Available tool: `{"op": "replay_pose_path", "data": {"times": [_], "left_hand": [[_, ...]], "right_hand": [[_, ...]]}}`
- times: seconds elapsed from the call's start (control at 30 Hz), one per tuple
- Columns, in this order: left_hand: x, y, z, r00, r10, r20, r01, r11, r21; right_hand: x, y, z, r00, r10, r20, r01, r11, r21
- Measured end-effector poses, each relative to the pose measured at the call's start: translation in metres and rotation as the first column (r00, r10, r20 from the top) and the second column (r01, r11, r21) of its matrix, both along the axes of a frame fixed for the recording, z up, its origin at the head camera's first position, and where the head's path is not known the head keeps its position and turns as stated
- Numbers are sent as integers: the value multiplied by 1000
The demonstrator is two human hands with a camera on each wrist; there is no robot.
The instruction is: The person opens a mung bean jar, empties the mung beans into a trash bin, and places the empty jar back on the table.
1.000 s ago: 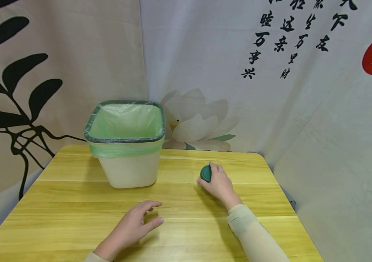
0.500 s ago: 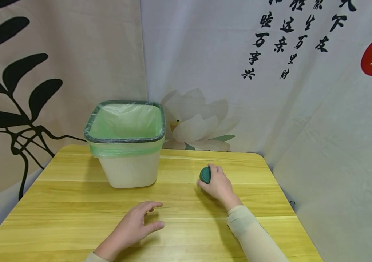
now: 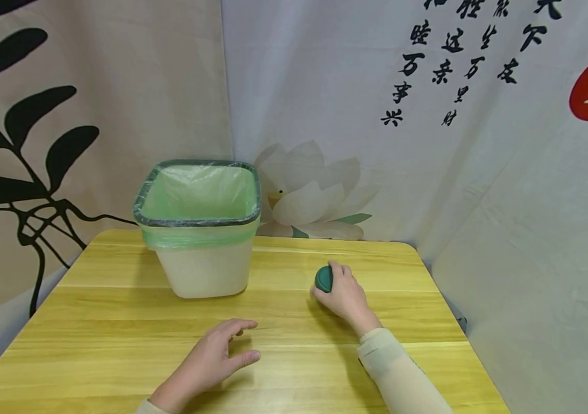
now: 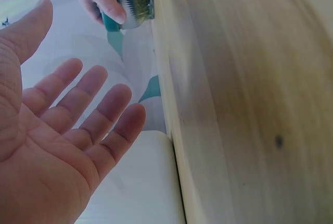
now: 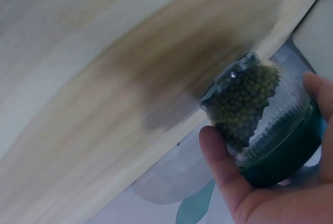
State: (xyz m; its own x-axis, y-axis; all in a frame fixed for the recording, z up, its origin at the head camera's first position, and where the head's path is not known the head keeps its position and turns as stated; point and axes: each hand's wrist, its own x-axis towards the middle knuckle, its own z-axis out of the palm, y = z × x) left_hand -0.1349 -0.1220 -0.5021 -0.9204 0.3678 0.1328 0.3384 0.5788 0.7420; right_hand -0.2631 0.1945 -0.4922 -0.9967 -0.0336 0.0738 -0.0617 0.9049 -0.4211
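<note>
My right hand grips a small clear jar with a dark green lid, at the right of the table. Through its ribbed wall, small green beans show in the right wrist view; they look like mung beans and lie heaped to one side. The jar's base is at or very near the tabletop; contact is hard to tell. Seen from the head, the hand and lid hide most of its body. My left hand is held over the table's front with fingers spread and palm bare, as the left wrist view confirms.
A cream bin stands at the back left of the wooden table. Its green liner bag is folded over the rim under a dark ring. Printed cloth hangs behind the table and along its right side.
The right hand and the jar have shifted very slightly toward me. My left hand and the bin stay practically where they were.
</note>
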Motion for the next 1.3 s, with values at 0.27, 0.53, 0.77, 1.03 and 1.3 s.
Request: {"op": "replay_pose_path", "data": {"times": [0.27,0.53,0.77,1.03,1.3], "left_hand": [[0,1,1,1000,-3,-11,3,1000,-8],[0,1,1,1000,-8,0,8,1000,-5],[1,1,4,1000,-3,4,3,1000,-14],[2,1,5,1000,3,1,-3,1000,-11],[3,0,5,1000,-14,-1,14,1000,3]], "right_hand": [[2,2,3,1000,-3,10,3,999,-32],[3,7,2,999,-36,41,40,993,-108],[6,7,4,999,-42,35,46,989,-138],[8,5,10,999,-44,31,49,985,-165],[12,4,13,999,-43,23,46,983,-178]]}}
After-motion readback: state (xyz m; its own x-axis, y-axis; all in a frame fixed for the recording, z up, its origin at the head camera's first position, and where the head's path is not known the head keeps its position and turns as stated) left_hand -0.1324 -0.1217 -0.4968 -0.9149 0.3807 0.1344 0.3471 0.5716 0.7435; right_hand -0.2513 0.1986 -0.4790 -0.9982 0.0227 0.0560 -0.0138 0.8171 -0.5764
